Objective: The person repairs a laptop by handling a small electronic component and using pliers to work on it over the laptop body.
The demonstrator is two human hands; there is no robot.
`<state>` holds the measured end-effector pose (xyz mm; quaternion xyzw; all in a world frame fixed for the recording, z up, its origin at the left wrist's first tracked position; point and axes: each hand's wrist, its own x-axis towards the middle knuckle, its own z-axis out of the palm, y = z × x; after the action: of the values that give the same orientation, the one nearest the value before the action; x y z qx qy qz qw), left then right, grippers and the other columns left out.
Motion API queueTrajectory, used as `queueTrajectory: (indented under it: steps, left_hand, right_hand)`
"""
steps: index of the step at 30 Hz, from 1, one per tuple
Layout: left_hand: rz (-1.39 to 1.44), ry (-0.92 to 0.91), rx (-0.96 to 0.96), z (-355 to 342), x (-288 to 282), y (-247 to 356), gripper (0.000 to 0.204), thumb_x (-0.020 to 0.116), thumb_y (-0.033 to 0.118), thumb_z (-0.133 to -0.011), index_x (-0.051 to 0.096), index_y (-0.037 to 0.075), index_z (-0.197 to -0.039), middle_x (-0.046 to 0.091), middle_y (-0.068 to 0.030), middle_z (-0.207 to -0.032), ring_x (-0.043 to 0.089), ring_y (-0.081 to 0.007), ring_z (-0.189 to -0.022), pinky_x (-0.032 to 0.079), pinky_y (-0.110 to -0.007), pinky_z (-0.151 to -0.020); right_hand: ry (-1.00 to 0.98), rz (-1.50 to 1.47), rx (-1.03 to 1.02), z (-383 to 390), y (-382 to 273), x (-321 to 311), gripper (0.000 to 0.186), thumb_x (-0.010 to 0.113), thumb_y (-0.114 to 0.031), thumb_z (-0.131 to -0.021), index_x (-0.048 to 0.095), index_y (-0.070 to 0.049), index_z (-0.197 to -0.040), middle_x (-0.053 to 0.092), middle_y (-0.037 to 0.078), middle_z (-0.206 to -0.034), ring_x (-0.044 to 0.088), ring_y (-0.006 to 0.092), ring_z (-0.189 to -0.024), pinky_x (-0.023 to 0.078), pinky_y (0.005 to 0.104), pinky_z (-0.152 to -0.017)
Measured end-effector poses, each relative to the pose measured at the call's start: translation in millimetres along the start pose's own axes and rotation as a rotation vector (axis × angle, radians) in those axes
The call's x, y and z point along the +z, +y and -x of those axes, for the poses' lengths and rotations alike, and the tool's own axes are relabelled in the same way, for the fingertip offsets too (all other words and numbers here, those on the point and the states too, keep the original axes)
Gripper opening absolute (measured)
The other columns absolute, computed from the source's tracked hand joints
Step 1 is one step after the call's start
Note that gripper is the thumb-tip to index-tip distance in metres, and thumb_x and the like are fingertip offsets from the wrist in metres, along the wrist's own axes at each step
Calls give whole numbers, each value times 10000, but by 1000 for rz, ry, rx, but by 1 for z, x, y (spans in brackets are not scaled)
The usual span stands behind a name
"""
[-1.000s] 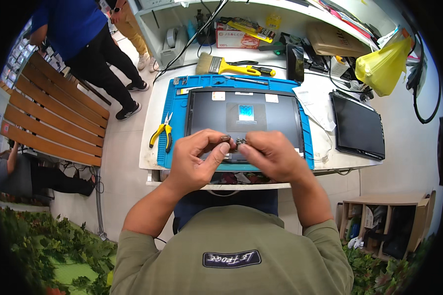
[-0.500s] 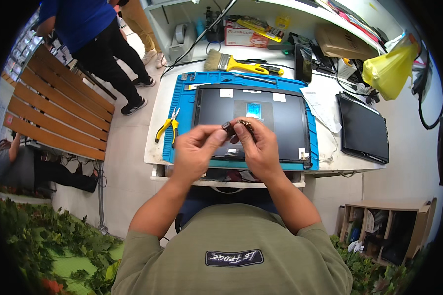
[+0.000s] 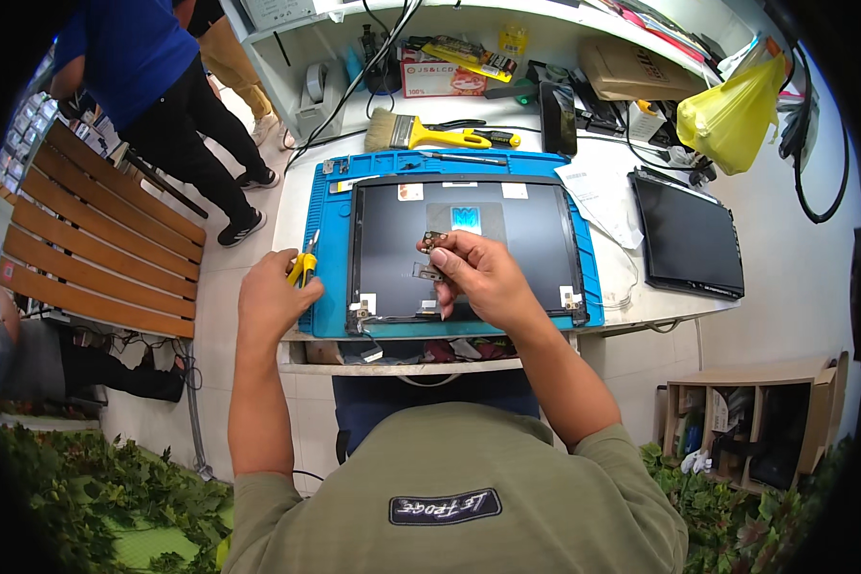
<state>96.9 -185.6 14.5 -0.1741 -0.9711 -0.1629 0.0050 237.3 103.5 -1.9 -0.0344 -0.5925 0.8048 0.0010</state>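
My right hand pinches a small circuit board and a small dark bracket-like piece above a dark laptop screen assembly. The assembly has white labels and a central blue sticker, and lies on a blue work mat. At the mat's left edge, my left hand has its fingers closed round the yellow-and-black pliers, whose jaws point away from me.
Behind the mat are a wide paintbrush, a phone and a cluttered shelf. A dark panel lies right, below a yellow bag. People stand left beside a slatted wooden bench.
My left hand has left the small parts and moved left onto the pliers. The parts remain in my right hand, which has turned. The view has shifted slightly.
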Motion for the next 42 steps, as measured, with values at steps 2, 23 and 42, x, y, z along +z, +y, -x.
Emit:
queueTrajectory:
  steps: [2,23,42]
  left_hand:
    - [426,-18,-58,2,-7,-15,548,822,309,-893,760,-34,-1315,781,-124,-1097,772,-297,-1007,623,-413,-920]
    - [355,319,841,26,2,62,561,784,363,-1011,594,43,-1431,679,-171,-1284,649,-395,-1158,554,-470,-987]
    - [456,201,990,19,13,48,628,740,543,-997,634,15,-1321,695,-165,-1135,677,-348,-973,573,-419,-841]
  right_hand:
    - [-11,-64,20,0,-2,3,287,610,-220,-1157,669,18,-1306,634,12,-819,643,91,-682,602,287,-593]
    - [-281,-637,188,1,-4,19,265,567,-332,-1176,633,-75,-1170,568,20,-858,518,96,-648,442,259,-516]
    - [-501,-524,322,11,-10,13,287,610,-347,-1157,613,-62,-1134,545,2,-837,483,90,-635,429,258,-528]
